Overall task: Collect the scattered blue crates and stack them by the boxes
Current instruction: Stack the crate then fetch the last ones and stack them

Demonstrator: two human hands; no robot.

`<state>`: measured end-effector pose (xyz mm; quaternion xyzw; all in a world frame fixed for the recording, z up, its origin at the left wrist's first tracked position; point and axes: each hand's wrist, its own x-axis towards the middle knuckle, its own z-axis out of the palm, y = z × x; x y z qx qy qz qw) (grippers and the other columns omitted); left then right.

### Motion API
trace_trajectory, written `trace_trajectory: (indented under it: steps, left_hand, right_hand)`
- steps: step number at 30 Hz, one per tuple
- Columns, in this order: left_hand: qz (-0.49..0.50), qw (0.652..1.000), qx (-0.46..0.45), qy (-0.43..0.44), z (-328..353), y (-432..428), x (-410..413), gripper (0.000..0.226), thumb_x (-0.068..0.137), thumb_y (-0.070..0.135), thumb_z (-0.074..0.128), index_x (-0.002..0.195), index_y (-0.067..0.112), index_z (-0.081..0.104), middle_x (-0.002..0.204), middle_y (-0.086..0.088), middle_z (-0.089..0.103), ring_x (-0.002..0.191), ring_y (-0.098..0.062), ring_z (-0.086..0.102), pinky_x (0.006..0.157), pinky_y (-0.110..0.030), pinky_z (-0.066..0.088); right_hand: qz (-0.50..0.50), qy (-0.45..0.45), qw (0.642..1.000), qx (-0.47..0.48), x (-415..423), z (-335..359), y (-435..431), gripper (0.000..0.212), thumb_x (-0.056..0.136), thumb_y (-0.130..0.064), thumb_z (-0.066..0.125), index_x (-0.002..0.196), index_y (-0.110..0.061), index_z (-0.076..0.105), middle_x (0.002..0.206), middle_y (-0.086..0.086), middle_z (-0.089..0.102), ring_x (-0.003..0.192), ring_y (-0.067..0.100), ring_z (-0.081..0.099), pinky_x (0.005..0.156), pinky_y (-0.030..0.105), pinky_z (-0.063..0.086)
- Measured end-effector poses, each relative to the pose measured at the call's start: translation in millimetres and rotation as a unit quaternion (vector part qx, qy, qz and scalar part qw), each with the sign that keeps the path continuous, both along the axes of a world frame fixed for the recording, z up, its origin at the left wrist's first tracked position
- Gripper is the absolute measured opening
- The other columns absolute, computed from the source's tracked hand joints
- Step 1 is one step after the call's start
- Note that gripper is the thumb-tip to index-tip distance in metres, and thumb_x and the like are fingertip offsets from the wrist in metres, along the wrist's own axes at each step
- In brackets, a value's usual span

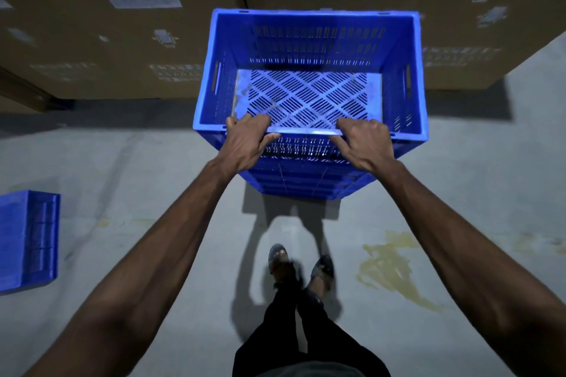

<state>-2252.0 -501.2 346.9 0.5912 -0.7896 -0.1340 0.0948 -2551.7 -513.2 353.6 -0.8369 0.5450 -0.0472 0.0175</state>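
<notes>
A blue slotted crate (309, 49) sits on top of a stack of blue crates (301, 184), close against tall cardboard boxes (122, 40). My left hand (245, 141) grips the near rim of the top crate, fingers curled over its edge. My right hand (366, 144) grips the same rim a little to the right. The top crate is empty, with its lattice floor showing. Another blue crate (27, 239) lies on the floor at the far left, partly cut off by the frame.
Large cardboard boxes (398, 24) with white labels wall off the back. The grey concrete floor (153, 177) carries a yellowish stain (395, 266) at the right. My feet (300, 263) stand just behind the stack.
</notes>
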Motion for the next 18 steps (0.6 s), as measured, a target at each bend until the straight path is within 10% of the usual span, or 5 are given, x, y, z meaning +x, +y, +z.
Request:
trace_trajectory:
  steps: [18]
  left_hand:
    - [0.006,0.999,-0.033,-0.006,-7,17,1,0.041,0.108,0.055,0.034,0.090,0.019,0.043,0.084,0.002,0.048,0.082,-0.027,0.047,0.076,-0.040,0.020]
  right_hand:
    - [-0.026,-0.008,0.999,-0.040,4,-7,18,0.035,0.096,-0.046,0.055,0.079,-0.019,0.043,0.064,0.004,0.057,0.053,0.024,0.043,0.059,0.033,0.037]
